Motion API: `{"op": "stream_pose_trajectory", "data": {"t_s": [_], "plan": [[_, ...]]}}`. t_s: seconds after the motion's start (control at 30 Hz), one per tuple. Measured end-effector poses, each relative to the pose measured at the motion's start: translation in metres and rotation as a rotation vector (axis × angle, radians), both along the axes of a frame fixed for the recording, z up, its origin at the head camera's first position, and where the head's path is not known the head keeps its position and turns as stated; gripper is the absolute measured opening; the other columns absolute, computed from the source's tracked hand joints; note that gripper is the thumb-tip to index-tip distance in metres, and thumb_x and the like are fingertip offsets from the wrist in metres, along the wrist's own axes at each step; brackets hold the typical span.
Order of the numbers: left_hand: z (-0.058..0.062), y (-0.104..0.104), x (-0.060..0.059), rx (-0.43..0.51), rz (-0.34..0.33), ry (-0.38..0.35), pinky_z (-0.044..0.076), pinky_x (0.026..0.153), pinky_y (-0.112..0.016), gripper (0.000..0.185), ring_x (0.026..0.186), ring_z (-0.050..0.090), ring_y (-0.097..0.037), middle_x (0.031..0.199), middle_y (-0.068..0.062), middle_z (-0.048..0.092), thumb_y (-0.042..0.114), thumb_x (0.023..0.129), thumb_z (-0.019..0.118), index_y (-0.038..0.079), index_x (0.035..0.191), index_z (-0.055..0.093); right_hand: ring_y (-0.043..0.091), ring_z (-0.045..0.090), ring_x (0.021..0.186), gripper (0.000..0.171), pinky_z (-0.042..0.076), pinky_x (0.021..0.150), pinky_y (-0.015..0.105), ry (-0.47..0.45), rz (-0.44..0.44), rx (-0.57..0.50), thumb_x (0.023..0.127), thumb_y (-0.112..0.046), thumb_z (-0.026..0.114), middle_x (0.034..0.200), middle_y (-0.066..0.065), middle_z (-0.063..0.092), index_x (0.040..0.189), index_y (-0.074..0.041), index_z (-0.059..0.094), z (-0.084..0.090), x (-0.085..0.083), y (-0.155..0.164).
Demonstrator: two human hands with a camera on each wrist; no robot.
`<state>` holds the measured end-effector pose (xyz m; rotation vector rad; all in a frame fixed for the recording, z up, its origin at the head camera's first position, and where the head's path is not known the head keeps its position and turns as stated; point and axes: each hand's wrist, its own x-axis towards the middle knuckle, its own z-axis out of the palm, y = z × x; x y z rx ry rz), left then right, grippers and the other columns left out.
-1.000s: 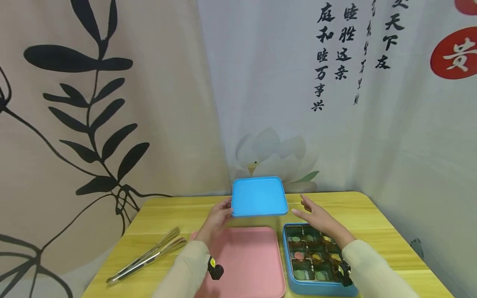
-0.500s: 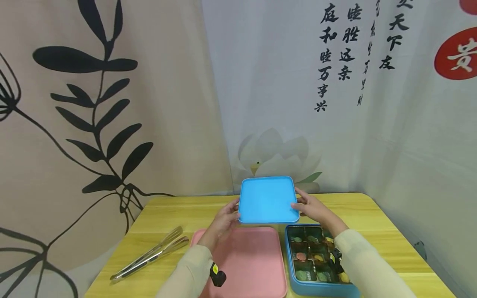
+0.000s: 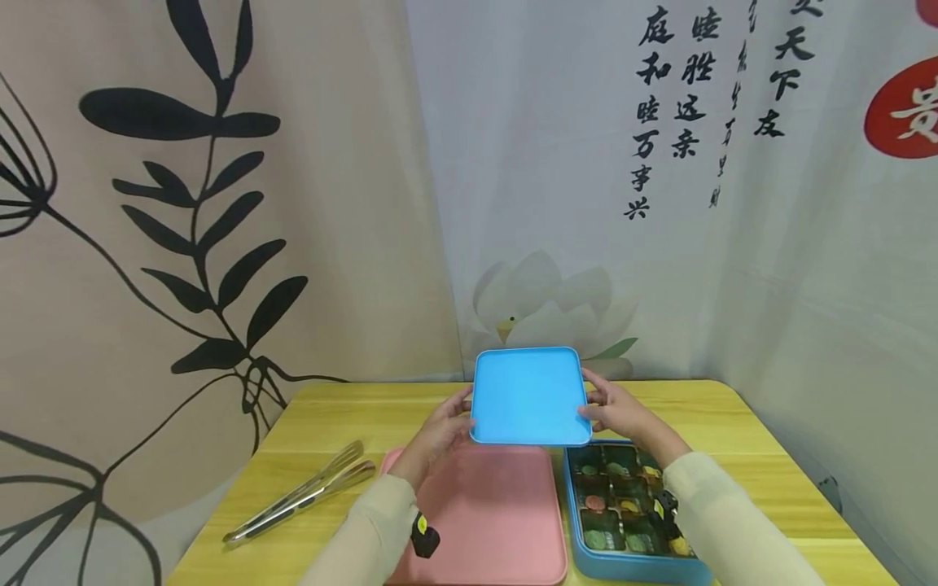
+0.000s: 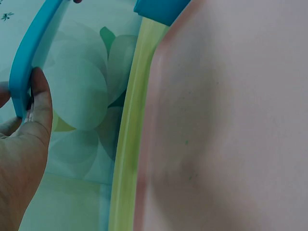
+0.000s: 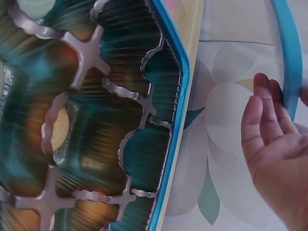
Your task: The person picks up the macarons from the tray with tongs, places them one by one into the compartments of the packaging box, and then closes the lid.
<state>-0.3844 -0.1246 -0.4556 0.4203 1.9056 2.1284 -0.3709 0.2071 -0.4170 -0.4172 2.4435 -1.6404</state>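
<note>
Both hands hold a square blue lid (image 3: pixel 529 396) flat in the air above the far part of the table. My left hand (image 3: pixel 447 422) grips its left edge and my right hand (image 3: pixel 610 409) grips its right edge. In the left wrist view the fingers (image 4: pixel 41 103) press the lid's blue rim (image 4: pixel 30 53). The right wrist view shows my fingers (image 5: pixel 269 113) against the rim (image 5: pixel 288 57). Below the lid lie a pink tray (image 3: pixel 484 513) and an open blue tin (image 3: pixel 636 567) with divided cups holding small coloured pieces.
Metal tongs (image 3: pixel 308 492) lie on the yellow wooden table (image 3: pixel 344 423) at the left. Printed curtains hang close behind the table and along its right side. The tin's wavy metal dividers (image 5: pixel 86 53) fill the right wrist view.
My right hand has moved from above the tin to the lid's right edge and taken hold. The lid has shifted right and a little lower, toward me.
</note>
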Motion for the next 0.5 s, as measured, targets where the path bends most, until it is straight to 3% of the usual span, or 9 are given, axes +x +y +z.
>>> {"op": "stream_pose_trajectory", "data": {"t_s": [0.2,0.5], "plan": [[0.006,-0.004,-0.004,-0.064,0.015,-0.023,0.044,0.096,-0.053,0.07,0.111,0.058,-0.033,0.137,-0.018,0.044,0.006,0.097,0.055,0.015,0.158,0.023,0.026,0.066,0.088,0.077,0.054,0.074,0.044,-0.002,0.025,-0.014,0.099,-0.005,0.058,0.128,0.029,0.057,0.159,-0.008,0.009,0.002,0.005,-0.002],[0.012,-0.006,-0.012,-0.118,0.032,0.07,0.047,0.098,-0.045,0.067,0.115,0.056,-0.031,0.136,-0.017,0.048,0.006,0.098,0.057,0.015,0.157,0.028,0.026,0.065,0.083,0.079,0.053,0.068,0.041,-0.008,0.028,-0.025,0.098,-0.004,0.058,0.126,0.027,0.058,0.16,-0.01,0.009,0.002,0.009,-0.005]]}}
